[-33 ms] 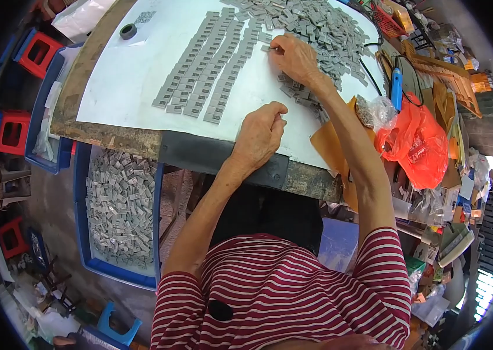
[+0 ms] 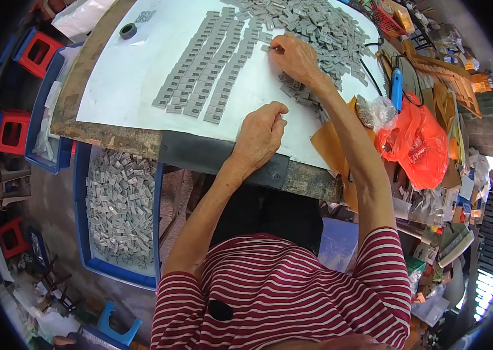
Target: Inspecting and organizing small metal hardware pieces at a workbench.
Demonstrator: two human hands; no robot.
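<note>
Small flat grey rectangular pieces (image 2: 197, 61), each with a dark square mark, lie in several long slanting rows on the white sheet (image 2: 121, 87). At the far right of the sheet is a loose pile of the same pieces (image 2: 322, 35). My right hand (image 2: 298, 58) is between the rows and the pile, thumb and forefinger pinched on one small grey piece (image 2: 273, 49). Near the table's front edge my left hand (image 2: 258, 135) rests above the sheet with its fingers curled in. What it holds, if anything, is hidden.
A dark tape roll (image 2: 128, 31) sits at the sheet's far left. Below the table's left front stands a blue tray (image 2: 81, 221) full of grey pieces. To the right are a blue-handled tool (image 2: 397, 88) with cables, a red plastic bag (image 2: 418, 146) and brown paper (image 2: 328, 146).
</note>
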